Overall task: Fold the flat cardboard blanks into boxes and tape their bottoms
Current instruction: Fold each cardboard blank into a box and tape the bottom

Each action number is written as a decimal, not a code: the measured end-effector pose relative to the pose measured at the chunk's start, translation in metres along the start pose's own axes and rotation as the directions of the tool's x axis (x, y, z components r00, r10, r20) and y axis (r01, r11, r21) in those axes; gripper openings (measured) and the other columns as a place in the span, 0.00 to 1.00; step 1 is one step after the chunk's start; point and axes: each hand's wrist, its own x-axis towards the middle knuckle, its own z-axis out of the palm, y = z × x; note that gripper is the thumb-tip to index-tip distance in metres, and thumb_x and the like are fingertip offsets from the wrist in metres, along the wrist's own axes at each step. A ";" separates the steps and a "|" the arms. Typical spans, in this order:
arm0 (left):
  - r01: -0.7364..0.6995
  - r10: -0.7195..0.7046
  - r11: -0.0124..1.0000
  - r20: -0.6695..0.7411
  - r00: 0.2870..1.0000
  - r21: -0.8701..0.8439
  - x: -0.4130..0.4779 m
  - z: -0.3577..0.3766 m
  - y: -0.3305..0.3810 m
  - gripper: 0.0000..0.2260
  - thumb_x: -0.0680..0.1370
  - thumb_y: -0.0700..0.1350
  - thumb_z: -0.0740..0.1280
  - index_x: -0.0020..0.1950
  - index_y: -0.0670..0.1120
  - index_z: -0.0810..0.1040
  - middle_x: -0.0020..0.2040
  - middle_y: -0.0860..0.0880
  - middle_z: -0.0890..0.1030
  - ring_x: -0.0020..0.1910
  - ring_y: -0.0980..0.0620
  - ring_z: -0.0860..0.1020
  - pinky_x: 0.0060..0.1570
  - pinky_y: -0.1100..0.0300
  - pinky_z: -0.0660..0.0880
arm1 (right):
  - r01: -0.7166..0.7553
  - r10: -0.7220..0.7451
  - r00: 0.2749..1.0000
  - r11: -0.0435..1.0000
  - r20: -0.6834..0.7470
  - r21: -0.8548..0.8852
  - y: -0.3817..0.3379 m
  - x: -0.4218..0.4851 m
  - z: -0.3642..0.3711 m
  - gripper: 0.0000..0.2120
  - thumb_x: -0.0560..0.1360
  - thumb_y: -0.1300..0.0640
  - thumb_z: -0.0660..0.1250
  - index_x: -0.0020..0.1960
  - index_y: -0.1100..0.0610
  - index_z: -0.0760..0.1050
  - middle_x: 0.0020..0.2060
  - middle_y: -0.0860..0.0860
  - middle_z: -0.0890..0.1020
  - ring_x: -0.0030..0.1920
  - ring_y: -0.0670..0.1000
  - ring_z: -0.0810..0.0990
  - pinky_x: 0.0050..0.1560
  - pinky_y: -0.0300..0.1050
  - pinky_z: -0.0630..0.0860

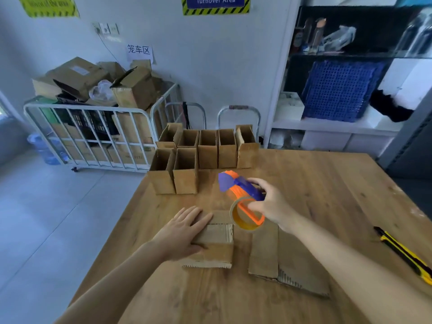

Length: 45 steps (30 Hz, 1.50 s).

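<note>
L hand (184,232), fingers straight, pins box (215,251) flaps; R hand (273,204), curled round tape gun (236,187) above box, shd start mid-seam.

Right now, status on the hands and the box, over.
Left hand flat on folded box. Right hand grips tape dispenser by its far edge. Flat blank beside, nothing blocking.

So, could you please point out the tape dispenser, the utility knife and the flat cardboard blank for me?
tape dispenser (235,192): head view, on its orange ribbed wheel.
utility knife (402,253): head view, midway along its yellow and black body.
flat cardboard blank (268,253): head view, on its left panel.
</note>
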 end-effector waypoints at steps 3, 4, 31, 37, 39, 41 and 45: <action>-0.030 0.029 0.999 0.016 0.999 0.032 0.002 0.005 -0.005 0.40 0.78 0.62 0.60 0.78 0.55 0.36 0.79 0.49 0.41 0.77 0.49 0.37 0.71 0.55 0.33 | 0.064 -0.065 0.998 0.994 -0.007 -0.086 -0.002 0.004 0.016 0.33 0.65 0.65 0.73 0.67 0.50 0.69 0.56 0.49 0.77 0.53 0.47 0.77 0.45 0.35 0.74; -0.034 0.033 0.999 0.024 0.999 0.033 0.003 0.005 -0.006 0.39 0.78 0.62 0.60 0.78 0.55 0.35 0.79 0.50 0.40 0.77 0.49 0.36 0.70 0.54 0.33 | 0.092 -0.094 0.996 0.989 -0.011 -0.117 -0.005 0.006 0.018 0.33 0.65 0.64 0.73 0.68 0.50 0.69 0.57 0.49 0.76 0.55 0.48 0.77 0.47 0.35 0.75; 0.141 -0.632 -0.074 0.156 0.760 -0.987 0.013 -0.042 0.004 0.14 0.82 0.52 0.58 0.50 0.45 0.78 0.46 0.46 0.82 0.44 0.51 0.80 0.41 0.61 0.76 | 0.292 -0.285 0.956 0.891 0.071 -0.349 -0.005 0.001 0.031 0.35 0.67 0.68 0.73 0.68 0.47 0.68 0.58 0.46 0.72 0.57 0.44 0.72 0.49 0.29 0.70; 0.231 -0.413 -0.332 0.362 0.836 -0.914 0.016 -0.046 -0.004 0.10 0.79 0.47 0.66 0.51 0.40 0.78 0.38 0.45 0.79 0.34 0.53 0.77 0.34 0.63 0.73 | 0.340 -0.309 0.940 0.845 0.142 -0.413 -0.009 0.002 0.034 0.35 0.67 0.66 0.74 0.70 0.48 0.67 0.60 0.46 0.70 0.59 0.47 0.72 0.53 0.38 0.74; 0.196 -0.405 -0.286 0.303 0.863 -0.938 0.012 -0.042 -0.009 0.04 0.78 0.39 0.66 0.49 0.40 0.78 0.36 0.46 0.79 0.32 0.54 0.75 0.34 0.64 0.74 | 0.356 -0.319 0.934 0.832 0.158 -0.426 -0.011 0.002 0.034 0.35 0.68 0.65 0.73 0.70 0.48 0.67 0.59 0.46 0.70 0.59 0.46 0.72 0.52 0.35 0.73; 0.201 -0.433 -0.228 0.284 0.856 -0.953 0.010 -0.038 -0.011 0.03 0.78 0.38 0.65 0.47 0.40 0.78 0.35 0.46 0.78 0.32 0.55 0.75 0.34 0.64 0.74 | 0.376 -0.317 0.927 0.795 0.202 -0.477 -0.015 0.001 0.034 0.34 0.70 0.63 0.73 0.72 0.48 0.65 0.59 0.45 0.69 0.57 0.44 0.71 0.50 0.30 0.70; 0.281 -0.499 -0.066 0.276 0.821 -0.957 0.011 -0.032 -0.008 0.06 0.80 0.42 0.63 0.47 0.41 0.77 0.36 0.46 0.77 0.34 0.54 0.74 0.37 0.62 0.74 | 0.464 -0.330 0.886 0.641 0.326 -0.611 -0.024 0.004 0.033 0.33 0.73 0.55 0.71 0.74 0.49 0.62 0.60 0.47 0.69 0.55 0.43 0.69 0.48 0.27 0.67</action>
